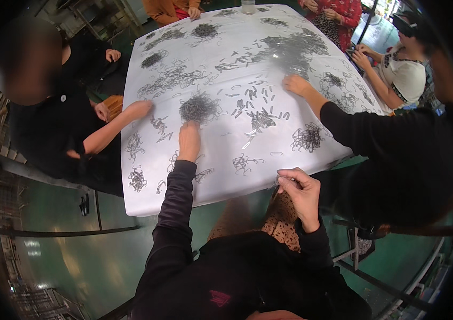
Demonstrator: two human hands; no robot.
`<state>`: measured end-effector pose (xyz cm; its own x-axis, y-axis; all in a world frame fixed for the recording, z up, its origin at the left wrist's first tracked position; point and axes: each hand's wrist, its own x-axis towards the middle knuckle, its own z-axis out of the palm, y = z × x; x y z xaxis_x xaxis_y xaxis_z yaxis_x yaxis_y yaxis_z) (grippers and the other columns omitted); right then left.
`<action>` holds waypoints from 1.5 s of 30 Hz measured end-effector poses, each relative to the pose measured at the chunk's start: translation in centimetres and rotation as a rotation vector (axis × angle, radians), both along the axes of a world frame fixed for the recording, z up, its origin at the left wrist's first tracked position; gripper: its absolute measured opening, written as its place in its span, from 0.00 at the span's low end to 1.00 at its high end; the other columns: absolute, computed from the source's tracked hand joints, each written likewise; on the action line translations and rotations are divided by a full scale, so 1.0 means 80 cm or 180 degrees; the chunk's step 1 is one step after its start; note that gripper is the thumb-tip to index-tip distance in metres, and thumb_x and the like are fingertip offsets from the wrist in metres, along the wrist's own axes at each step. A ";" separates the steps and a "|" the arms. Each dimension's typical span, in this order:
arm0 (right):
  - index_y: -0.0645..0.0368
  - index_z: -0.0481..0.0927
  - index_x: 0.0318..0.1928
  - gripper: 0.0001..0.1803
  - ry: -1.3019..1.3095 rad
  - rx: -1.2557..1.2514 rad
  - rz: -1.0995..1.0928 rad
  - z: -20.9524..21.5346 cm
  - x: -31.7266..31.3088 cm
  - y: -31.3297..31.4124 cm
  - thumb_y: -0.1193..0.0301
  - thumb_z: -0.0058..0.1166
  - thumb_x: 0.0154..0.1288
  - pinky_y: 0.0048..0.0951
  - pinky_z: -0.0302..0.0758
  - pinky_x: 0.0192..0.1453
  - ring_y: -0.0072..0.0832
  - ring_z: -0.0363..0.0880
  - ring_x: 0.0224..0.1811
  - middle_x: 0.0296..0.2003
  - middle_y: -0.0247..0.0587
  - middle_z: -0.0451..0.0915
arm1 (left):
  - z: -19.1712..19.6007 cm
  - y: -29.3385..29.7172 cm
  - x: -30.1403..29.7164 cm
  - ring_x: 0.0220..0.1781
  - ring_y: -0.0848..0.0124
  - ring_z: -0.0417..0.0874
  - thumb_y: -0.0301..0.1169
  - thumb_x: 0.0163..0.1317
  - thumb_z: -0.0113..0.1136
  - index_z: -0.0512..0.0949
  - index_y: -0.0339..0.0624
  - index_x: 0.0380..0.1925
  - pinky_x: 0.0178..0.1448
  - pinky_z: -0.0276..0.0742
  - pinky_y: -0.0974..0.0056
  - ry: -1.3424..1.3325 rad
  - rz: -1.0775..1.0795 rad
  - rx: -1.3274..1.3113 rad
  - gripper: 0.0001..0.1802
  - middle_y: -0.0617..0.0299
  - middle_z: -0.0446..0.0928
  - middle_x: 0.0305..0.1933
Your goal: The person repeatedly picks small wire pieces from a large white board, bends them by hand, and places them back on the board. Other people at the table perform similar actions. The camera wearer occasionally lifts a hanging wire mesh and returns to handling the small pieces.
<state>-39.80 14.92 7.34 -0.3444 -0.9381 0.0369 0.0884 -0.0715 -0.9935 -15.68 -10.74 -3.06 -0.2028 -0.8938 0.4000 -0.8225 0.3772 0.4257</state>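
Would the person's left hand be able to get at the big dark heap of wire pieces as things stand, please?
Probably yes: the left hand already lies at the near edge of the heap of wire pieces, with nothing between them on the white table.

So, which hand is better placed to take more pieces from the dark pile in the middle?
Left. The left hand already reaches the dark pile; the right hand is closed at the near table edge.
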 end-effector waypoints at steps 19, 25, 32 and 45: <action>0.70 0.82 0.38 0.06 -0.0062 -0.0012 -0.0453 -0.012 0.010 0.019 0.85 0.58 0.59 0.17 0.76 0.35 0.19 0.81 0.31 0.33 0.36 0.81 | 0.117 0.250 -0.121 0.48 0.77 0.75 0.28 0.65 0.60 0.79 0.37 0.38 0.51 0.73 0.70 0.2961 -0.1721 0.2437 0.06 0.64 0.76 0.48; 0.71 0.82 0.38 0.07 0.0508 -0.0089 -0.0565 -0.011 0.018 0.016 0.85 0.59 0.58 0.16 0.75 0.33 0.18 0.80 0.29 0.31 0.35 0.79 | 0.104 0.261 -0.138 0.44 0.75 0.77 0.24 0.66 0.57 0.75 0.33 0.41 0.51 0.73 0.69 0.3190 -0.1434 0.2239 0.07 0.60 0.79 0.40; 0.65 0.82 0.48 0.13 0.0946 -0.0209 -0.0226 -0.022 -0.033 -0.043 0.81 0.54 0.62 0.19 0.73 0.33 0.19 0.77 0.32 0.33 0.37 0.80 | 0.115 0.270 -0.132 0.47 0.73 0.79 0.29 0.69 0.53 0.75 0.32 0.40 0.55 0.73 0.67 0.2958 -0.1483 0.2265 0.10 0.57 0.81 0.42; 0.68 0.78 0.40 0.12 0.4652 -0.1092 0.1772 -0.129 -0.003 -0.201 0.81 0.50 0.52 0.32 0.77 0.47 0.37 0.74 0.47 0.37 0.46 0.76 | 0.119 0.276 -0.114 0.43 0.74 0.79 0.27 0.68 0.54 0.75 0.33 0.39 0.51 0.74 0.68 0.3001 -0.1418 0.2249 0.06 0.58 0.82 0.40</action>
